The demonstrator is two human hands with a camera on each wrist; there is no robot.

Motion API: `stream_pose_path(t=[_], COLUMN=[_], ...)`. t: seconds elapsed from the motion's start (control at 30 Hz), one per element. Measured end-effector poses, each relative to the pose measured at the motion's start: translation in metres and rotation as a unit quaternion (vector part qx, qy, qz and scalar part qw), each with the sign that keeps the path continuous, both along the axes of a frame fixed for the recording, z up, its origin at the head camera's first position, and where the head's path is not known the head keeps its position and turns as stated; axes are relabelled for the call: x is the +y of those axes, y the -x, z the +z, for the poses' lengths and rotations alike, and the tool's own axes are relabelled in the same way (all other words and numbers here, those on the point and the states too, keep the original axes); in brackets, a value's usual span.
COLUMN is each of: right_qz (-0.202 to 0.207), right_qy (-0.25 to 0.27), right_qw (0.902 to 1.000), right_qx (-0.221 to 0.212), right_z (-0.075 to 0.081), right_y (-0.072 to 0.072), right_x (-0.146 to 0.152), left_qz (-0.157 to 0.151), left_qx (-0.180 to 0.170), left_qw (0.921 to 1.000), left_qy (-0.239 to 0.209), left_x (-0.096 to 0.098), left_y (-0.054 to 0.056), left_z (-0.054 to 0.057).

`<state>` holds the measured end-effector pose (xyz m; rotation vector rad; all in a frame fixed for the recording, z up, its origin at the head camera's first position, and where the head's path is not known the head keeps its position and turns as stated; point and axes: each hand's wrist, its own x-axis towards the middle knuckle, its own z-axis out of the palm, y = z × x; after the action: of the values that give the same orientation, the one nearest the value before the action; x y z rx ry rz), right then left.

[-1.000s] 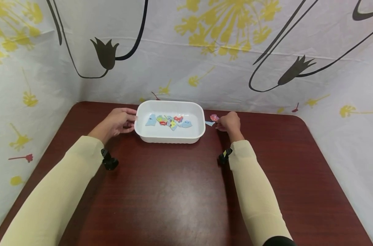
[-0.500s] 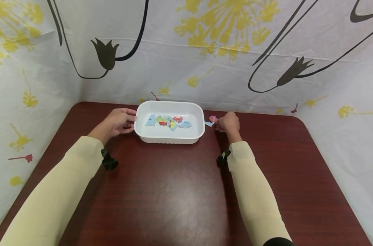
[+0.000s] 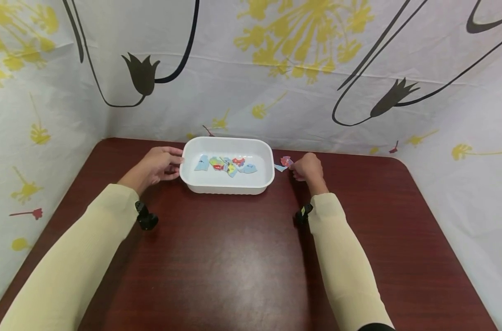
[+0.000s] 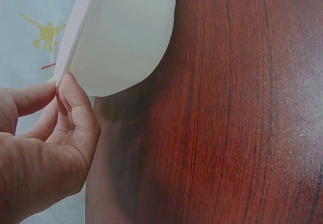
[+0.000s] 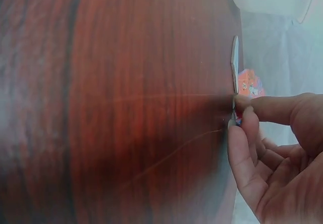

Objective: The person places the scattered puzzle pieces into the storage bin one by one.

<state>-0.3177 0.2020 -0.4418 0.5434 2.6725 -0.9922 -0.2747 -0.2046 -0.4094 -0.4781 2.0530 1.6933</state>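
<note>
My left hand [image 3: 159, 163] pinches the left end of a white plastic tub [image 3: 226, 189] between thumb and fingers, as the left wrist view also shows. Several flat printed puzzle pieces lie inside the tub, among them a light blue one [image 3: 202, 163] and another blue one [image 3: 248, 168]. Just right of the tub, my right hand [image 3: 307, 167] has thumb and fingertips together low at the tabletop, pinching a small puzzle piece mostly hidden by the fingers. At these fingertips show a pink-red puzzle piece [image 3: 286, 161] and a light blue puzzle piece [image 3: 281, 168].
The dark red-brown wooden table [image 3: 218, 257] reaches back to a white cloth backdrop [image 3: 234, 82] with yellow and grey flower prints. The tub stands near the table's back edge. Cloth also hangs along both sides.
The pink-red puzzle piece has turned slightly at my right fingertips, and the right hand has shifted a little. My left hand keeps its hold on the tub.
</note>
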Motion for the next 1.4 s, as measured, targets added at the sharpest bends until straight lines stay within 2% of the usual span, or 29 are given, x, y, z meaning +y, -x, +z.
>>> stream_pose_path(t=[0.33,0.6,0.67,0.83,0.9,1.03,1.17,1.4], right_qz=[0.018,0.027,0.021,-0.029,-0.054,-0.079,-0.084,-0.066], right_qy=[-0.009,0.055,0.069,0.087,0.107,0.152,0.179,0.19], right_qw=[0.9996,0.9977,0.9967,0.9928,0.988,0.9764,0.9703,0.9708], right_qx=[0.021,0.029,0.037,0.077,0.097,0.132,0.139,0.131], right_z=[-0.004,0.002,0.005,0.012,0.014,0.02,0.029,0.045], right_y=[-0.002,-0.004,-0.004,0.0,0.001,0.003,0.003,0.0], right_x=[0.0,0.002,0.004,0.009,0.01,0.011,0.01,0.006], left_qz=[0.001,-0.001,-0.003,-0.006,-0.007,-0.006,-0.008,-0.011], left_qx=[-0.002,-0.004,-0.001,0.001,0.001,0.004,0.008,0.011], left_qw=[1.0,1.0,1.0,1.0,1.0,1.0,0.9999,0.9999], left_qy=[-0.004,-0.006,-0.005,-0.004,-0.002,-0.001,0.0,0.005], left_x=[-0.002,-0.002,-0.002,0.0,0.0,0.0,0.0,0.0], left_y=[0.0,-0.001,-0.002,-0.002,-0.002,-0.002,-0.001,-0.001], left_z=[-0.003,-0.002,-0.002,-0.001,-0.001,-0.001,-0.002,-0.001])
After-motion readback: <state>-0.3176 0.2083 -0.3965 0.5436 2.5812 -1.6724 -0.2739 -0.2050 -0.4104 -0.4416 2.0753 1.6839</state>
